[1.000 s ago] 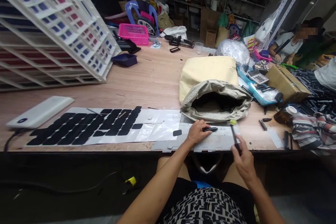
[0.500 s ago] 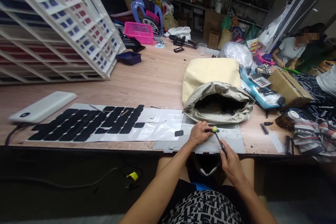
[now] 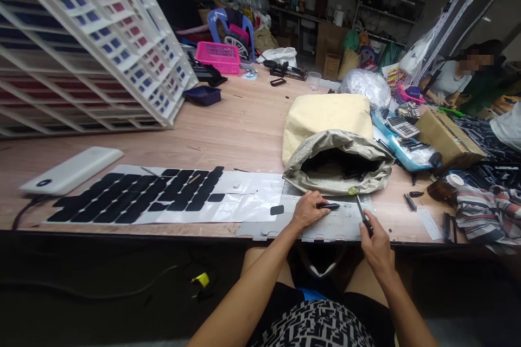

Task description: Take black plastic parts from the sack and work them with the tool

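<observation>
My left hand [image 3: 308, 210] is closed on a small, slim black part [image 3: 330, 206], pressed against a grey board [image 3: 260, 230] at the table's edge. In my right hand [image 3: 376, 246] is a small mallet [image 3: 361, 211] with a yellow-green head and a dark grip. The mallet's head is raised to the right of the black part, apart from it. Just behind both hands lies a cream sack [image 3: 325, 114], its mouth facing me, with dark pieces inside that I cannot make out. Left of my left hand, rows of black rounded pads stick to a white sheet [image 3: 244, 203].
A white device [image 3: 77, 168] with a cable and a large white crate [image 3: 163, 103] occupy the left. To the right are a blue tray [image 3: 407, 154] with a calculator [image 3: 402, 126], a cardboard box [image 3: 450, 138], a brown jar [image 3: 443, 188] and cloth. Another person sits at the far right.
The mallet has swung up and to the right, away from the black part, with my right hand. My left hand stays nearly in place. The view has shifted slightly.
</observation>
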Motion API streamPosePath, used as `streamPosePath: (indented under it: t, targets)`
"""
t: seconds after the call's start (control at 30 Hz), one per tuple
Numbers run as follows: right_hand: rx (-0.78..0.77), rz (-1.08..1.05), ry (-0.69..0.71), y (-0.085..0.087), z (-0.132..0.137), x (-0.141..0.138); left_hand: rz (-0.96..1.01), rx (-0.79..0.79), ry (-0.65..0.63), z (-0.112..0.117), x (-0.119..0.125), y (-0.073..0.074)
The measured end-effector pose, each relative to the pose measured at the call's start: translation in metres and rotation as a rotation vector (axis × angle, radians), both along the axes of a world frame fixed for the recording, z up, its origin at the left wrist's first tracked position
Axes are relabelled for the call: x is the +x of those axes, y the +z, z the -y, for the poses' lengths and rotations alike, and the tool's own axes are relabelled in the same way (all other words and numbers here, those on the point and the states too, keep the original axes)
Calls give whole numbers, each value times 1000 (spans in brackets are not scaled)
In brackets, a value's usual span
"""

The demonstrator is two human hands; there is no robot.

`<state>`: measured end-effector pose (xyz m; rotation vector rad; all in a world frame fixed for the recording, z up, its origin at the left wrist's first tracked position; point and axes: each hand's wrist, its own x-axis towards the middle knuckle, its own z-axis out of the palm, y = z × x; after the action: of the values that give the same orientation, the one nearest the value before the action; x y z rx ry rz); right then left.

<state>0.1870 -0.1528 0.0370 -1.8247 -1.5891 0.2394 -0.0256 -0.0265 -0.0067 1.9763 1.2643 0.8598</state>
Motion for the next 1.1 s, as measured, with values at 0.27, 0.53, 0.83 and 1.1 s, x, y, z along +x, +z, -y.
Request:
streamPosePath:
  t: [0.27,0.53,0.83,1.1]
  targets:
    - [136,672,-189,-11,-57,62,-8,30,-45,-1,-3,0]
    - [89,778,-224,-29,-64,61,288,147,-117,58,-15,10]
    - [59,768,-231,-33,-64,60,-299,-340,-96,149,-11,-40]
    - [77,763,-242,-32,-61,58,-603,-466,-340,126,2,7]
